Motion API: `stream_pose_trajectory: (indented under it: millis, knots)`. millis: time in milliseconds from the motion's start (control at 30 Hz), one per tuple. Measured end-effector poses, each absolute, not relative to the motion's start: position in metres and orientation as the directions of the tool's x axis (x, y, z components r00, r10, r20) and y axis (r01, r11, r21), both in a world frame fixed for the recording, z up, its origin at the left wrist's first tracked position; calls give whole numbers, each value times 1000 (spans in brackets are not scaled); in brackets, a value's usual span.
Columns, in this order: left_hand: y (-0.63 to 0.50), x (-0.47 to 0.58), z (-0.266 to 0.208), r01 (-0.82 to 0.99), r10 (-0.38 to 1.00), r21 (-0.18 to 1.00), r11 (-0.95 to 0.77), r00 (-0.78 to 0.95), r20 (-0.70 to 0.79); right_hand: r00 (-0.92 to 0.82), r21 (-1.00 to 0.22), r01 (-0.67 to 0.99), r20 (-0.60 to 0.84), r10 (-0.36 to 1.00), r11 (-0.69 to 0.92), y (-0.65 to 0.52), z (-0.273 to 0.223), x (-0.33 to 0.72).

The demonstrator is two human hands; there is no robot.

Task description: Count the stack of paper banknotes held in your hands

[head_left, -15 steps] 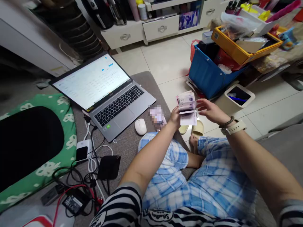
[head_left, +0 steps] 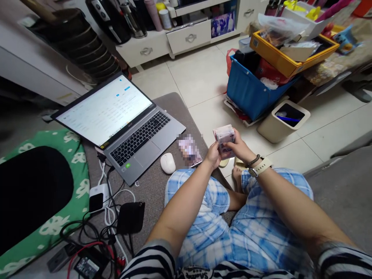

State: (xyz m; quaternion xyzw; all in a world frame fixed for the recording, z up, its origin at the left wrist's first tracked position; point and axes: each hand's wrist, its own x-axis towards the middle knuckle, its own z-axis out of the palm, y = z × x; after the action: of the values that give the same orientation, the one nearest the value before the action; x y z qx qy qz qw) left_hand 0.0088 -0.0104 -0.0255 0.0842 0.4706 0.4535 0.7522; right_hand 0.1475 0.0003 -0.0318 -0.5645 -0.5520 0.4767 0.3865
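From my remote view, both hands are grasping: the left hand (head_left: 213, 156) grips the near left edge of the stack of paper notes (head_left: 224, 134), the right hand (head_left: 240, 149) its right side, thumb across the face. The stack sits between them, neither nearer; I can't tell its long axis. Leftward on the grey couch (head_left: 174, 110): pixelated item (head_left: 189, 150), white mouse (head_left: 167, 163), laptop (head_left: 151, 143).
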Motion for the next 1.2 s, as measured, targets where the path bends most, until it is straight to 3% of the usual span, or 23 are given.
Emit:
stream_pose_trajectory:
  millis: [100, 267, 367, 467, 600, 733, 867, 1200]
  knots:
    - [-11, 7, -21, -609, 760, 546, 575, 151, -633, -12, -973, 209, -102, 995, -97, -5, -24, 149]
    - [-13, 4, -13, -605, 761, 559, 567, 127, -636, -22, -942, 301, 149, 989, 149, -16, -2, 163]
    - [-14, -1, -11, -612, 755, 550, 568, 122, -644, -116, -897, 358, 230, 966, 257, -22, 12, 171]
    - [-15, -4, -12, -600, 748, 555, 576, 114, -654, -275, -915, 328, 146, 950, 235, -28, 24, 175]
    - [-18, 0, -16, -631, 803, 577, 519, 128, -582, -387, -946, 313, -48, 921, 82, -33, 29, 176]
    - [-20, 4, -19, -626, 829, 621, 471, 74, -554, -207, -900, 431, -172, 963, -68, -33, 20, 175]
    - [-23, 2, -22, -593, 835, 660, 461, 39, -548, 21, -877, 452, -175, 984, -165, -30, 9, 172]
    - [-25, -3, -37, -544, 856, 696, 468, 81, -511, 115, -892, 405, -169, 979, -202, -26, -6, 152]
